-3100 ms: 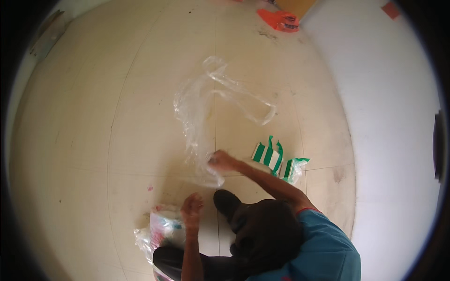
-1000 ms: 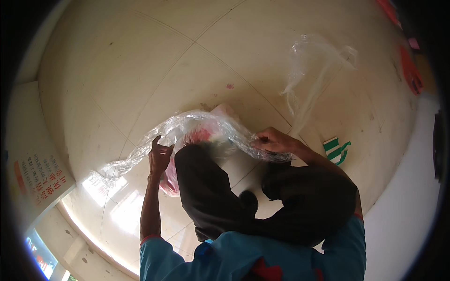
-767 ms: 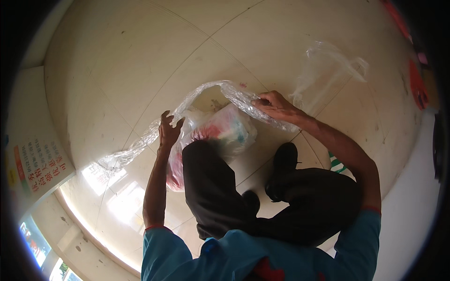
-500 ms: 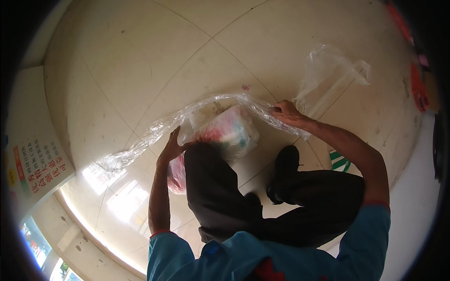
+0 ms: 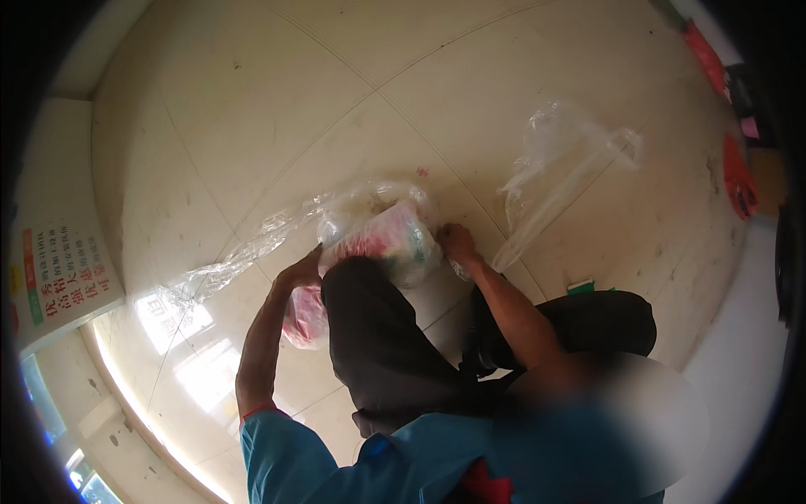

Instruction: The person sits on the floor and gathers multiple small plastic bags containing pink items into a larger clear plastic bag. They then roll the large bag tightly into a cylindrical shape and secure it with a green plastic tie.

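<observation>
On the floor in front of me lies a bundle (image 5: 409, 230) in clear plastic, with red, white and bluish-green contents. My bent knee hides its middle. A long crumpled strip of clear plastic film (image 5: 267, 235) runs along its far side and out to the left. My left hand (image 5: 302, 267) rests against the bundle's left side with fingers extended, partly hidden at the tips. At the bundle's right end, my right hand (image 5: 457, 244) is closed on the film, with a bit of it showing below the fingers.
Another loose sheet of clear plastic (image 5: 550, 160) lies on the tiled floor (image 5: 277, 101) to the right. A printed board (image 5: 67, 210) stands at the left. Red items (image 5: 739, 181) and a brown box (image 5: 767, 181) sit by the right edge. A small green-and-white piece (image 5: 588, 287) is near my leg.
My right hand has come left and down to the bundle's right end, drawing the film close around it. The left hand stays at the bundle's left side.
</observation>
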